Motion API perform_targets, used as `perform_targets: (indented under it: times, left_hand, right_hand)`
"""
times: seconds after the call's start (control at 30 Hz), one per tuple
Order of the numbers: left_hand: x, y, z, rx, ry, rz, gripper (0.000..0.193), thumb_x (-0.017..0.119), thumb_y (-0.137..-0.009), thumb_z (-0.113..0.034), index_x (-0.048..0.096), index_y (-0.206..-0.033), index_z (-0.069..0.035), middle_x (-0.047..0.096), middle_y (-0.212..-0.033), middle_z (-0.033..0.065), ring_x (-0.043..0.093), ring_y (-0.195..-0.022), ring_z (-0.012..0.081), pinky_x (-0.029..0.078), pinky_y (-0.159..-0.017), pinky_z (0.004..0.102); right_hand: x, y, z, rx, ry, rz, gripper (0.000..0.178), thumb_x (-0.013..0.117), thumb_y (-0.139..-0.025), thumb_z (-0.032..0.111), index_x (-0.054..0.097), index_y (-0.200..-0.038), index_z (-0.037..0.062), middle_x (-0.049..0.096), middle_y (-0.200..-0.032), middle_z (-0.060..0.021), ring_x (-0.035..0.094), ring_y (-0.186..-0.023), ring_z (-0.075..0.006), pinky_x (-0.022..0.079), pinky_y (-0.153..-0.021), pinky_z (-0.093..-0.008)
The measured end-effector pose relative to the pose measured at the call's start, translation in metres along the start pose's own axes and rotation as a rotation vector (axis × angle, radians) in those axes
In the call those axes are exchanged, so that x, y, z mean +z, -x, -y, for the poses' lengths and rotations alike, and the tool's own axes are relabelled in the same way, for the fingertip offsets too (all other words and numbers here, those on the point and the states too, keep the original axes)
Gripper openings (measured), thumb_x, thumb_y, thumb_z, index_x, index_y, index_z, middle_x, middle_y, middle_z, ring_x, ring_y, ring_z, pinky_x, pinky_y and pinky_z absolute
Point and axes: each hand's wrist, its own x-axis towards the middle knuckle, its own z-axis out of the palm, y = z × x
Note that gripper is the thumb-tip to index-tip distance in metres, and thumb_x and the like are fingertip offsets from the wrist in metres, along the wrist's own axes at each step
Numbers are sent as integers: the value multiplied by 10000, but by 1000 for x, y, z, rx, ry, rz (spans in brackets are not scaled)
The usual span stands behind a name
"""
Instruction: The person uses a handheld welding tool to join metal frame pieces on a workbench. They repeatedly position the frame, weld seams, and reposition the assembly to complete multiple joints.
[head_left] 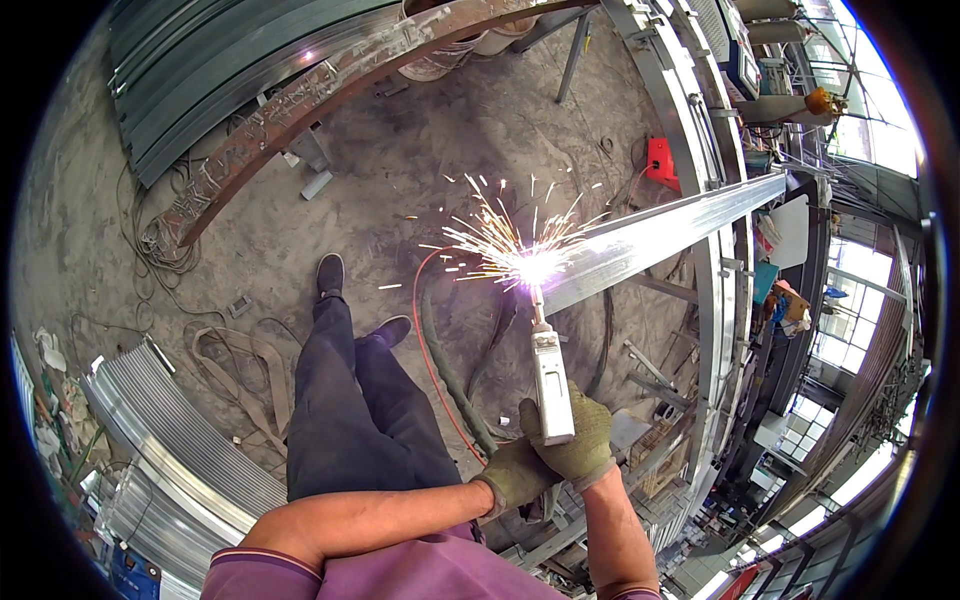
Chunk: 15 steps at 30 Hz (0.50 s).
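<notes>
The workshop around the person had a dusty grey concrete floor [380, 190], with a rust-brown curved metal beam [290, 105] at the upper left, a stack of ribbed silver metal sheets [190, 430] at the lower left and long pale metal rails [715, 310] running down the right. A long flat-sided silver metal bar [670, 238] slanted across those rails, its nearer end out over the floor and lit by a white-violet glare. There the nozzle of a silver-white handheld torch-like tool [552, 385] met the glare, and orange sparks [490, 240] fanned out from it, up and to both sides. The right hand in an olive-green work glove [585, 435] had its grip closed around the tool's body; the left hand in a matching olive-green glove [520, 475] lay against it just below, though whether that grip held anything could not be told. By all appearance the work on the bar was under way and not finished: the bar was in position and the tool was running at its end. The glare hid the spot itself, so how much was done or left could not be judged. A thin red hose [430, 365] curved across the floor nearby, and a red box [661, 165] stood beyond the bar. As for brands, labels or writing, any print on the tool was too small to read.
</notes>
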Motion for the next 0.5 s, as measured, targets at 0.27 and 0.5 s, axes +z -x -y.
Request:
perform_targets:
  times: [0.27,0.5]
  left_hand:
    - [17,4,9,17,-6,-35,328,598,-1023,-310,746,-1220,-93,790,-1165,165,748,-1111,342,587,-969,448]
    - [29,20,14,154,-181,-147,278,584,-1022,-236,727,-1231,-121,778,-1153,157,754,-1062,369,609,-894,498]
  right_hand:
    - [13,9,-2,70,-40,35,217,799,-889,262,725,-973,77,701,-838,-144,719,-697,-370,574,-592,-464]
    - [10,19,7,-21,-124,-67,208,802,-897,241,718,-1011,89,692,-845,-124,715,-708,-363,568,-595,-454]
